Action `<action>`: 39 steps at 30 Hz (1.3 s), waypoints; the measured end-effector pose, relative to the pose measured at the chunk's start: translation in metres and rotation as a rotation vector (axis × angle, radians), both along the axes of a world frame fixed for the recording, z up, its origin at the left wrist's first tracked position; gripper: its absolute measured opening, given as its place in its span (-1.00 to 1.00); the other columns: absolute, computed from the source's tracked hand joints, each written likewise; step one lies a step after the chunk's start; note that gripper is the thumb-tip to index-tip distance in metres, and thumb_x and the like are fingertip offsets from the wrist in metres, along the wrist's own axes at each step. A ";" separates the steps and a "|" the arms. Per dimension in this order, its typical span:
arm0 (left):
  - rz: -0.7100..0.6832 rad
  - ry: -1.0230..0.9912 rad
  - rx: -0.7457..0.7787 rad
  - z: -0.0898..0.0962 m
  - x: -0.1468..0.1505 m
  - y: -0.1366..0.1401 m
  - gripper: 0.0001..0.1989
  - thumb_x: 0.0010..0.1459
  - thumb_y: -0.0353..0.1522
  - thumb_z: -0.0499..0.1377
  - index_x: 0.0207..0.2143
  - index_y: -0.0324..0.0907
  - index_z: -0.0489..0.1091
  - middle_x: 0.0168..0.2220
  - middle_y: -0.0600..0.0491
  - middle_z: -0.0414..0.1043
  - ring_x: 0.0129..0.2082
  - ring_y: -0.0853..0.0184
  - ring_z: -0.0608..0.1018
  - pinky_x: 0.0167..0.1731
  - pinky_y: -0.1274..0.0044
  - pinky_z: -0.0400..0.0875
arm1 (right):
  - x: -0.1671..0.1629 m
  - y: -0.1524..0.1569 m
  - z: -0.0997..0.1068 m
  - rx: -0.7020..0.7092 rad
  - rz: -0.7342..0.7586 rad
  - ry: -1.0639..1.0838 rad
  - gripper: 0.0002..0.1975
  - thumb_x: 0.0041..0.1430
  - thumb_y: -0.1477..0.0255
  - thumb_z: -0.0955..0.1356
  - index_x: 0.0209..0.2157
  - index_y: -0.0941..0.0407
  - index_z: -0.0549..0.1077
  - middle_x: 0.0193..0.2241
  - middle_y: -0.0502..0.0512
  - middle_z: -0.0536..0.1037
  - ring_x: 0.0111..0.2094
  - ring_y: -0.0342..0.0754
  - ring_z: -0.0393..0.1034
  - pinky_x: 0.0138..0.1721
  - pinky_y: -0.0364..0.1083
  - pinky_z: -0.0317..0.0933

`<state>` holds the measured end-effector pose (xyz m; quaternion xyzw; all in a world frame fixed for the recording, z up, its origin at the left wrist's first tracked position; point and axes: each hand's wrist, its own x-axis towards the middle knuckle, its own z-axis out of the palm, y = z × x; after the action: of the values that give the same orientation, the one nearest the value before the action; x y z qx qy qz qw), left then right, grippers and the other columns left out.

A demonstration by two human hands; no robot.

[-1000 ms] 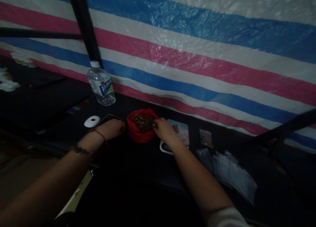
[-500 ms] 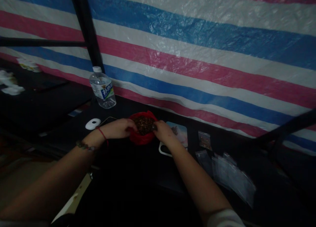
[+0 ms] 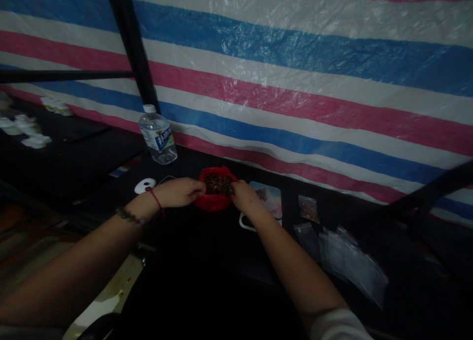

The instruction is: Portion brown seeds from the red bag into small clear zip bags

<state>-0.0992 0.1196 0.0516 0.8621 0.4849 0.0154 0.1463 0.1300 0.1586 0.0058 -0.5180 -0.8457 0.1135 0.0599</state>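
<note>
A red bag [image 3: 214, 202], its mouth spread wide, sits on the black table in front of me. Small brown pieces [image 3: 217, 183], too dim to name, fill it. My left hand [image 3: 184, 191] is closed on the bag's left rim, fingers pinched together. On the opposite side, my right hand [image 3: 243, 196] is closed around the right rim, with something small and dark showing at its fingertips. A phone in a picture case [image 3: 271, 198] lies just right of the bag, partly behind my right wrist.
A clear plastic bottle [image 3: 158, 135] stands back left, with a white round object [image 3: 145, 185] before it. To the right lie a small filled zip bag [image 3: 308, 208] and several clear bags [image 3: 353, 263]. Striped sheeting [image 3: 295, 98] hangs behind; a black post [image 3: 135, 49] rises at left.
My left fingers have come up from inside the bag's left edge to its rim. The front rim now stands higher across the brown pieces. The view has shifted slightly.
</note>
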 end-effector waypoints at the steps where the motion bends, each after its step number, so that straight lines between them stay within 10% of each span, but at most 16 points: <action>1: 0.003 -0.016 0.010 0.003 -0.003 0.001 -0.75 0.21 -0.30 -0.04 -0.27 -0.13 0.42 -0.34 0.07 0.49 -0.37 0.36 0.50 -0.31 0.57 0.32 | 0.000 0.000 0.000 0.004 0.004 0.005 -0.71 0.18 0.57 0.22 -0.10 0.18 0.44 -0.11 0.25 0.47 -0.10 0.00 0.41 -0.09 -0.08 0.25; 8: 0.253 0.138 -0.070 -0.007 -0.042 0.002 -0.76 0.13 -0.31 0.02 -0.30 -0.15 0.46 -0.27 -0.01 0.54 -0.31 0.28 0.54 -0.30 0.53 0.35 | 0.000 -0.002 0.003 -0.006 0.012 0.010 -0.71 0.17 0.59 0.22 -0.09 0.20 0.44 -0.11 0.29 0.46 -0.08 0.02 0.41 -0.09 -0.05 0.26; 14: 0.279 0.187 -0.106 -0.041 -0.046 -0.002 -0.81 0.01 -0.37 0.09 -0.37 -0.16 0.50 -0.32 -0.04 0.54 -0.32 0.24 0.55 -0.32 0.49 0.36 | -0.001 -0.001 0.004 -0.013 -0.001 0.014 -0.73 0.18 0.54 0.23 -0.10 0.19 0.43 -0.10 0.27 0.45 -0.09 0.02 0.41 -0.09 -0.06 0.26; 30: 0.268 0.189 -0.189 -0.044 -0.045 -0.007 -0.79 -0.05 -0.48 0.11 -0.37 -0.16 0.51 -0.30 -0.04 0.53 -0.30 0.19 0.54 -0.26 0.41 0.38 | -0.001 0.004 0.000 -0.006 0.051 0.065 -0.74 0.12 0.53 0.28 -0.13 0.18 0.46 -0.14 0.23 0.48 -0.10 0.00 0.40 -0.07 -0.09 0.22; 39: 0.103 -0.285 0.322 -0.021 0.012 0.019 -0.80 0.13 -0.41 0.05 -0.25 -0.17 0.45 -0.25 0.02 0.51 -0.25 0.32 0.52 -0.20 0.51 0.38 | -0.006 0.007 -0.009 0.009 0.041 0.222 -0.68 0.12 0.52 0.30 -0.06 0.17 0.43 -0.11 0.23 0.47 -0.05 0.00 0.36 -0.02 -0.06 0.20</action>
<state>-0.0875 0.1391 0.0304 0.8376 0.4939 0.2218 0.0729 0.1243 0.1651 -0.0037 -0.4846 -0.8448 0.1676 0.1528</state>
